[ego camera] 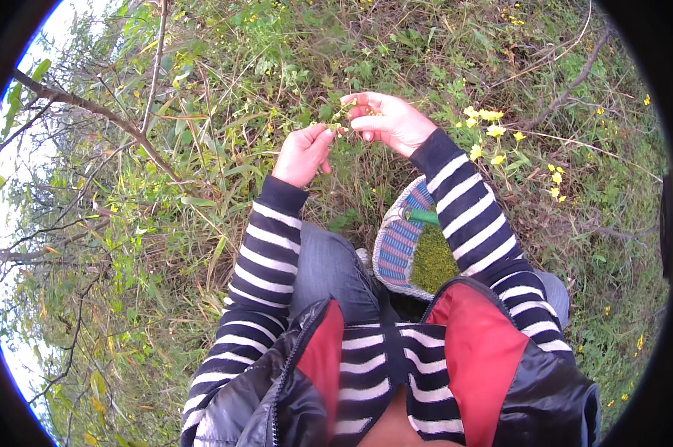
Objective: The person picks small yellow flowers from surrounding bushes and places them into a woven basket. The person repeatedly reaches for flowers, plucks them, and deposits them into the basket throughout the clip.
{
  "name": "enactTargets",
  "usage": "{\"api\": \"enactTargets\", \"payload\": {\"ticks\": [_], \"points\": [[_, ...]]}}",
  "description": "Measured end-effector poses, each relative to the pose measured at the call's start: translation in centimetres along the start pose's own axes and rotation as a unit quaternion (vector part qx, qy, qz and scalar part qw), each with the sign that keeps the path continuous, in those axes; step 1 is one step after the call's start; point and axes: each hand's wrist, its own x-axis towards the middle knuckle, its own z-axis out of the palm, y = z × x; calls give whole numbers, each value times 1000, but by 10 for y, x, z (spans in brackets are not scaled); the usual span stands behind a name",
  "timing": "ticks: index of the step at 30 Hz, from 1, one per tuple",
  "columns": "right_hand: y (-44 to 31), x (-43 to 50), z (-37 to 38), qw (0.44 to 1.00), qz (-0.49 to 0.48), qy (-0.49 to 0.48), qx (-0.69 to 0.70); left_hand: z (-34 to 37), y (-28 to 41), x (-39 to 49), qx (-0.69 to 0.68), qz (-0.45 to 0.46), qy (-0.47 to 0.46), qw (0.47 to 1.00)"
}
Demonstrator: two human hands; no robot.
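Note:
My left hand pinches a thin green plant stem with small yellowish buds between thumb and fingers. Facing it, my right hand curls around several small yellow-green buds, its fingertips at the same sprig. Below my right forearm sits a woven basket in blue, pink and white, with a green handle. A mass of small yellow-green buds lies inside it. My sleeve hides the basket's right side.
A bare woody branch crosses on the left. Yellow flowers grow right of my right hand. Grass and weeds cover the ground around. My jeans-clad knee is beside the basket. Another dry branch lies at upper right.

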Motion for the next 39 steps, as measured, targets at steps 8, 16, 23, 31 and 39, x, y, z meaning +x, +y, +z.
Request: {"api": "enactTargets", "payload": {"ticks": [8, 16, 23, 31, 39], "points": [[8, 6, 17, 992, -52, 103, -41, 7, 6, -3, 168, 1, 37, 985], [7, 3, 5, 994, -22, 96, 46, 9, 10, -7, 164, 38, 42, 985], [-2, -3, 1, 997, 2, 71, 41, 6, 13, -8, 171, 25, 53, 984], [4, 0, 10, 999, 0, 52, -8, 4, 6, -6, 209, 46, 67, 974], [6, -1, -2, 998, 12, 59, 11, 4, 7, -7, 252, 48, 65, 964]]}}
